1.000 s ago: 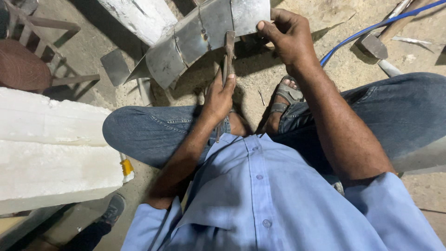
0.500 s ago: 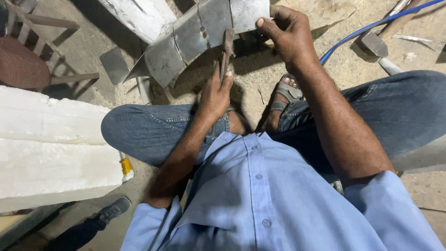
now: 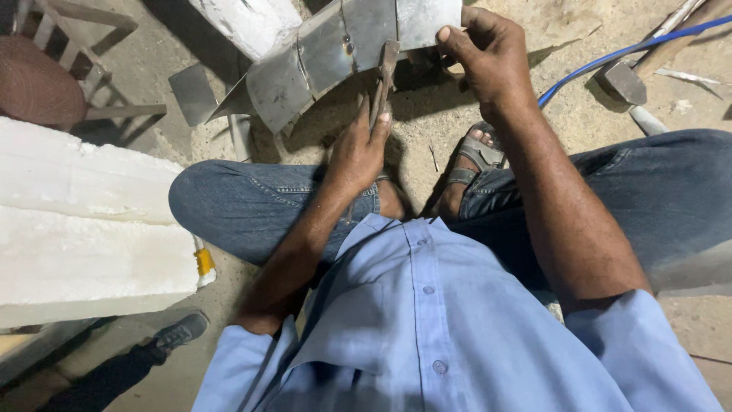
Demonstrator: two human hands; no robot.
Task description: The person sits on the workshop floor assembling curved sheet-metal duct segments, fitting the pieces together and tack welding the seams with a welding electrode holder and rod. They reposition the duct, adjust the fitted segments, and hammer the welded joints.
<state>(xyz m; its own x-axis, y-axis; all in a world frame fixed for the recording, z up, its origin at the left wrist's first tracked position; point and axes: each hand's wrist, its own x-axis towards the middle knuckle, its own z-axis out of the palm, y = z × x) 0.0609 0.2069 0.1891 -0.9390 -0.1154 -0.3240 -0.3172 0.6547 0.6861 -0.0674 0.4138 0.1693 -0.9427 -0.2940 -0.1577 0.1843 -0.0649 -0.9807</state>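
On sandy ground, a seated person works a curved sheet-metal piece with a hand tool.

Nearest the camera come the blue shirt (image 3: 427, 328) and crossed legs in jeans (image 3: 252, 206), with a sandalled foot (image 3: 473, 156) showing between the knees. From there the left hand (image 3: 358, 149) reaches forward, fingers closed around the handle of a narrow metal tool (image 3: 383, 76), whose tip meets the lower edge of the metal piece (image 3: 328, 53). Beyond the foot, the right hand (image 3: 488, 53) pinches the right end of that piece, thumb on top, holding it tilted above the ground. White foam blocks (image 3: 84, 229) lie at the left, beside the knee. Farther off, a hammer (image 3: 621, 80) and a blue hose (image 3: 610, 57) rest at the upper right, a chair (image 3: 53, 76) at the upper left.
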